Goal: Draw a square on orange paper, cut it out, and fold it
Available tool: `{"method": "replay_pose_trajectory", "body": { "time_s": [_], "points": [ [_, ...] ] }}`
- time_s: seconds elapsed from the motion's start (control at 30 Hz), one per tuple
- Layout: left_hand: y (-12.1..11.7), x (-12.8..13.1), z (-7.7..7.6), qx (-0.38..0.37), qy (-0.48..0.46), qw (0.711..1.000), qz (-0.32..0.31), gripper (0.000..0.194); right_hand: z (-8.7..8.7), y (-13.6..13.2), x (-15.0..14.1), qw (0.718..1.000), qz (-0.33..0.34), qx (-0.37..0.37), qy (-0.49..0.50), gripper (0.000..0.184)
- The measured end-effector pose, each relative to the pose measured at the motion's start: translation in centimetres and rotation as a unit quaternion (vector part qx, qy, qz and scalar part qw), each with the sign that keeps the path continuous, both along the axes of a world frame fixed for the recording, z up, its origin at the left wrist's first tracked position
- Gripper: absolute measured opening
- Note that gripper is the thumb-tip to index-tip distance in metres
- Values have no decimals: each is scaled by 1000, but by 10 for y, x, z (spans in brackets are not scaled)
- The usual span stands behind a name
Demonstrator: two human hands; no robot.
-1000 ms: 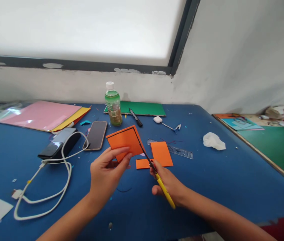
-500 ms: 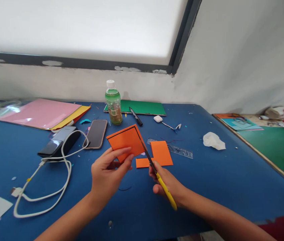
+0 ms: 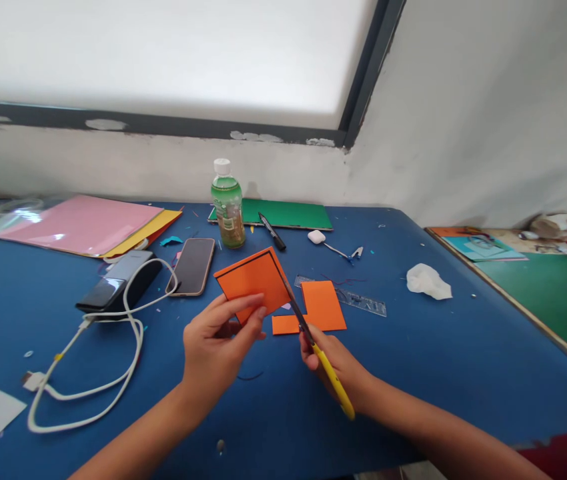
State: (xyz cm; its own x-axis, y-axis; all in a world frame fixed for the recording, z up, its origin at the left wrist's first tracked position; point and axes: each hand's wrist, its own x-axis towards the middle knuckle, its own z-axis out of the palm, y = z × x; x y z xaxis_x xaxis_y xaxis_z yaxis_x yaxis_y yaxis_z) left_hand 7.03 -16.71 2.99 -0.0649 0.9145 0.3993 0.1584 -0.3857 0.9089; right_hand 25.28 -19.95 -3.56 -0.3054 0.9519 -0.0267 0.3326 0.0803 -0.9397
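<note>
My left hand pinches the lower corner of an orange paper square with a black line drawn along its edges, holding it up over the blue table. My right hand grips yellow-handled scissors; their blades run along the right edge of the square. An L-shaped orange offcut lies flat on the table just behind the scissors.
A clear ruler, a crumpled tissue, a green bottle, a black marker, a green sheet, a phone, a power bank with white cable, and pink and yellow sheets lie around.
The scissors have shifted slightly along the right edge of the orange square, and the square has tilted a little. Both hands stay in nearly the same place.
</note>
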Motion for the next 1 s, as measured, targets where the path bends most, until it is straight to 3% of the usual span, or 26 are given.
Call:
{"method": "replay_pose_trajectory", "body": {
  "time_s": [0.47,0.83,1.0],
  "points": [
    [0,1,0,-11,-27,1000,-3,12,11,-4,-5,999,4,-34,0,21],
    [0,2,4,-23,-15,1000,13,10,10,-2,-1,999,8,-28,-14,37],
    [1,0,-1,-41,-1,999,-21,11,8,0,1,999,9,11,-33,54]
  ]
}}
